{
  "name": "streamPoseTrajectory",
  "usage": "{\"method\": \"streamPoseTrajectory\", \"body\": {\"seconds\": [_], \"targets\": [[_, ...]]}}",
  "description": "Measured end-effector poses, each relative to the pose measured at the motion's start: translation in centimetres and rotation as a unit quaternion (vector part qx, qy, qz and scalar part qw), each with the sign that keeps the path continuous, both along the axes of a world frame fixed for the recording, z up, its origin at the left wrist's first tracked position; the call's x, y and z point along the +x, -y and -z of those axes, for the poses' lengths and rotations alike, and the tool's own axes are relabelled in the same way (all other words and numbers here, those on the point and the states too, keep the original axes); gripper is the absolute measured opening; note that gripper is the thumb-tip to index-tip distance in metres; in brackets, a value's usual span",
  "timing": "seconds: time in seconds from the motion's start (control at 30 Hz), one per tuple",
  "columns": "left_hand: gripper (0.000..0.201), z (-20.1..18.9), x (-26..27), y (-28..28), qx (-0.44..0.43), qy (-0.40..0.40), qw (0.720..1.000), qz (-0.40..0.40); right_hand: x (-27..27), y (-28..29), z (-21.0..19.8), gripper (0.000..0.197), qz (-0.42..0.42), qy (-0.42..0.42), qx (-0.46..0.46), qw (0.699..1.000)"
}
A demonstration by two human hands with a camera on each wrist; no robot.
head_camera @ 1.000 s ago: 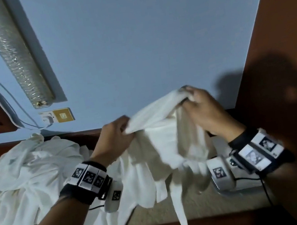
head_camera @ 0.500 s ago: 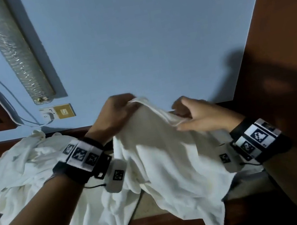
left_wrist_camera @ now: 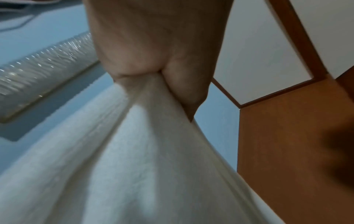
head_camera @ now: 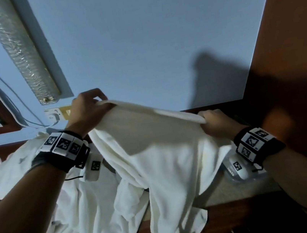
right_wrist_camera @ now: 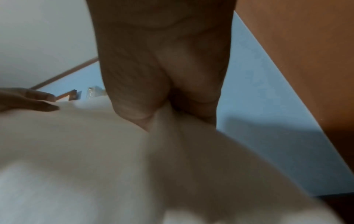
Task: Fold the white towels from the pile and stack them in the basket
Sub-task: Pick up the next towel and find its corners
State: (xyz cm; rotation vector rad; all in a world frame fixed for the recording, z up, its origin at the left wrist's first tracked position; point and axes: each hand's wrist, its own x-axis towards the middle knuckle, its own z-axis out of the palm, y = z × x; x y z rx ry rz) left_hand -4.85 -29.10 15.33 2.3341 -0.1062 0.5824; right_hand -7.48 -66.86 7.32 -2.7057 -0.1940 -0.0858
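One white towel (head_camera: 161, 161) up in the air, top edge stretched left-high to right-low, rest hanging toward the body. Left hand (head_camera: 85, 111) and right hand (head_camera: 217, 124) each pinching an end, equally close. Pile (head_camera: 16, 170) lower left, count unclear. No basket visible.

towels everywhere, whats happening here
A person is partway through folding laundry. The left hand and the right hand each grip one end of a white towel, stretching its top edge between them in the air while the rest hangs down. It is not folded yet. A pile of white towels lies crumpled on the counter to the left. No basket can be made out.
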Motion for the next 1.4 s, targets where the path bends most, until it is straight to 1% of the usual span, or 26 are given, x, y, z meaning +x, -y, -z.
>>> {"method": "streamPoseTrajectory", "body": {"seconds": [0.07, 0.13, 0.23, 0.3, 0.37, 0.4, 0.5, 0.53, 0.6, 0.63, 0.67, 0.73, 0.77, 0.8, 0.87, 0.93, 1.0, 1.07, 1.1, 1.13, 1.2, 1.23, 1.3, 1.33, 1.37, 1.4], "targets": [[0.021, 0.4, 0.5, -1.5, 0.003, -0.001, 1.0, -0.017, 0.3, 1.3, 0.1, 0.014, 0.006, 0.014, 0.003, 1.0], [0.022, 0.4, 0.9, -2.8, 0.0, 0.003, 1.0, -0.029, 0.7, 2.5, -0.1, 0.013, 0.006, 0.037, -0.012, 0.999], [0.023, 0.4, 1.4, -4.0, 0.0, 0.001, 0.999, -0.04, 0.9, 4.0, -1.9, 0.019, -0.006, 0.033, -0.008, 0.999], [0.023, 0.6, 1.6, -4.4, 0.0, 0.0, 0.999, -0.043, 1.3, 5.2, -3.1, 0.027, -0.003, 0.059, -0.001, 0.998], [0.022, 0.8, 1.8, -4.8, -0.005, 0.001, 0.999, -0.047, 1.5, 6.6, -4.0, 0.035, 0.005, 0.075, 0.085, 0.994], [0.023, 0.8, 1.9, -5.0, -0.008, 0.001, 0.999, -0.048, 1.6, 7.0, -4.2, 0.035, 0.01, 0.072, 0.138, 0.988], [0.026, 0.8, 2.0, -5.1, -0.001, -0.004, 0.999, -0.047, 1.6, 7.4, -5.0, 0.023, 0.023, 0.053, 0.244, 0.968], [0.026, 0.8, 2.0, -5.0, -0.001, -0.005, 0.999, -0.045, 1.6, 7.4, -5.2, 0.022, 0.035, 0.049, 0.29, 0.955], [0.024, 0.9, 2.2, -4.7, 0.004, -0.007, 0.999, -0.038, 1.8, 7.4, -5.5, 0.025, 0.06, 0.038, 0.395, 0.916], [0.021, 1.0, 2.3, -4.7, 0.016, -0.009, 0.999, -0.033, 1.9, 7.4, -5.8, 0.025, 0.066, 0.034, 0.433, 0.898], [0.016, 1.2, 2.3, -4.6, 0.036, -0.011, 0.999, -0.027, 2.1, 7.5, -6.0, 0.024, 0.07, 0.034, 0.457, 0.886], [0.005, 1.6, 2.2, -4.6, 0.083, -0.018, 0.996, -0.025, 2.2, 7.5, -6.3, 0.021, 0.073, 0.038, 0.477, 0.875], [0.006, 1.9, 2.2, -4.6, 0.091, -0.02, 0.995, -0.028, 2.1, 7.4, -6.5, 0.021, 0.077, 0.038, 0.483, 0.871], [0.009, 2.2, 2.2, -4.6, 0.079, -0.025, 0.996, -0.034, 2.5, 7.5, -6.4, 0.021, 0.083, 0.041, 0.486, 0.869], [0.011, 2.5, 2.1, -4.5, 0.022, -0.044, 0.998, -0.043, 2.9, 7.5, -6.3, 0.02, 0.098, 0.049, 0.487, 0.867], [0.018, 2.6, 1.9, -3.8, -0.025, -0.054, 0.998, -0.037, 3.5, 7.4, -6.0, 0.02, 0.119, 0.071, 0.474, 0.869], [0.027, 2.3, 1.4, -2.4, -0.05, -0.056, 0.997, -0.015, 3.5, 6.6, -5.7, 0.013, 0.12, 0.094, 0.455, 0.877], [0.03, 1.5, 0.4, -0.3, -0.053, -0.045, 0.997, 0.014, 3.0, 5.0, -5.7, 0.02, 0.079, 0.099, 0.441, 0.888], [0.03, 1.0, -0.2, 0.9, -0.049, -0.04, 0.997, 0.036, 2.6, 4.0, -5.8, 0.02, 0.058, 0.104, 0.43, 0.895], [0.03, 0.5, -0.8, 2.1, -0.048, -0.035, 0.996, 0.063, 2.4, 3.0, -5.8, 0.015, 0.033, 0.112, 0.422, 0.899], [0.028, -0.6, -2.1, 4.8, -0.071, -0.033, 0.988, 0.13, 1.0, 0.2, -6.4, 0.005, -0.028, 0.106, 0.387, 0.916], [0.025, -1.0, -2.7, 6.1, -0.086, -0.039, 0.982, 0.164, 0.3, -1.3, -6.8, 0.016, -0.067, 0.092, 0.353, 0.929], [0.019, -1.8, -3.9, 8.5, -0.091, -0.058, 0.969, 0.223, -1.5, -4.3, -7.3, 0.04, -0.125, 0.06, 0.248, 0.959], [0.013, -2.1, -4.4, 9.2, -0.09, -0.065, 0.963, 0.246, -2.2, -5.6, -7.3, 0.042, -0.143, 0.047, 0.186, 0.971], [0.006, -2.4, -4.8, 9.7, -0.089, -0.071, 0.957, 0.265, -2.9, -6.5, -7.4, 0.042, -0.153, 0.045, 0.142, 0.977], [0.008, -2.5, -5.0, 9.6, -0.085, -0.081, 0.953, 0.279, -3.3, -7.0, -7.4, 0.044, -0.158, 0.059, 0.13, 0.977]]}}
